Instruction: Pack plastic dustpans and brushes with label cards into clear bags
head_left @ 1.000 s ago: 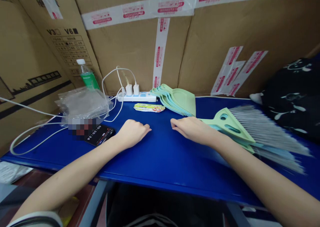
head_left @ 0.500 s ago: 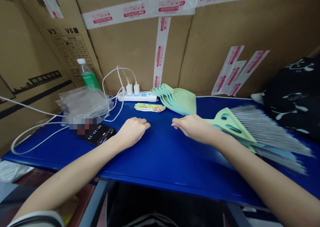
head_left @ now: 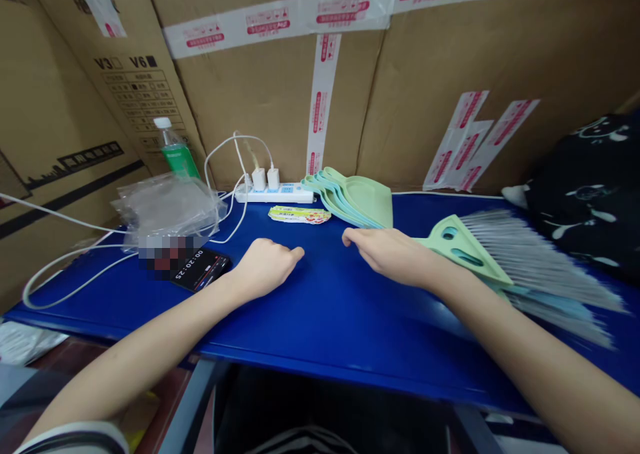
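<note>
My left hand (head_left: 270, 265) rests loosely fisted over the blue table, just right of a phone (head_left: 200, 269) showing a timer. Its thumb points toward the middle, and nothing shows in the fingers. Opposite it, my right hand (head_left: 385, 255) is closed with fingertips curled down, also with nothing visible in it. Behind that hand lies a stack of green and blue dustpans (head_left: 370, 197). Green and blue hand brushes (head_left: 463, 251) with grey bristles lie to its right, their handles partly hidden by my right hand and forearm.
A white power strip (head_left: 295, 194) with plugged-in chargers sits at the back, near a yellow-green wrapper (head_left: 300, 215). Clear plastic bags (head_left: 167, 207), a bottle (head_left: 177, 151) and looping white cables are on the left. Cardboard (head_left: 280, 94) walls the back; a black patterned bag (head_left: 590, 187) stands right.
The fingers of both hands have shifted slightly; my left thumb sticks out a little more, and my right fingers are curled together. The objects on the table stay where they were.
</note>
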`<state>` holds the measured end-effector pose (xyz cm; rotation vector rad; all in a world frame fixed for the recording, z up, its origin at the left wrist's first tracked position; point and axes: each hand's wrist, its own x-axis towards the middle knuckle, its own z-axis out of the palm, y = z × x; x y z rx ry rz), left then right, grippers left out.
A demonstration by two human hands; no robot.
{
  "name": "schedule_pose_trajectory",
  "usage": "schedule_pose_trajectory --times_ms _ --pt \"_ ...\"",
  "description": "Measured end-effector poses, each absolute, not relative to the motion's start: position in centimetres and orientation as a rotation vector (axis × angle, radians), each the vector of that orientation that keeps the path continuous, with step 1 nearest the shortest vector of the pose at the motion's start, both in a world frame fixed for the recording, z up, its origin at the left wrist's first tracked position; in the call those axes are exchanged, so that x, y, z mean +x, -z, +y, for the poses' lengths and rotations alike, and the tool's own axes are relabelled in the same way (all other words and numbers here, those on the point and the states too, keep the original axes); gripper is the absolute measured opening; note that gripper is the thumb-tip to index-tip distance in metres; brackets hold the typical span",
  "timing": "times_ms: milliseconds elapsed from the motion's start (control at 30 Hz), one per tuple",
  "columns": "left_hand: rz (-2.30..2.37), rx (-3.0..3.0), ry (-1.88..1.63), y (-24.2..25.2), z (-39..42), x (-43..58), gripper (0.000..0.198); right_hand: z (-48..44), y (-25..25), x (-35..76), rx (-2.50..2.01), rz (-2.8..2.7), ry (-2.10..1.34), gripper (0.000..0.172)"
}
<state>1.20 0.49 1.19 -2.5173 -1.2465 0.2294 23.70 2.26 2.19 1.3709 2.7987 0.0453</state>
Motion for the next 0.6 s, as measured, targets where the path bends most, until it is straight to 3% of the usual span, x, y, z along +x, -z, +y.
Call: schedule_pose_trajectory --times_ms 133,333,600 --pt "-1.245 -2.532 -0.221 -1.06 0.47 1.24 0.024 2.28 -1.98 23.65 1.347 2.763 -0.092 0.022" --pt "-1.273 -2.494 -0.305 -1.17 0.4 1.35 0.025 2.16 -1.97 23.46 1.277 2.803 -0.119 0.041" --pt "-1.331 -2.482 -0.318 -1.69 0.43 1.35 0.025 2.04 -2.55 23.68 1.231 2.917 -0.255 0.041"
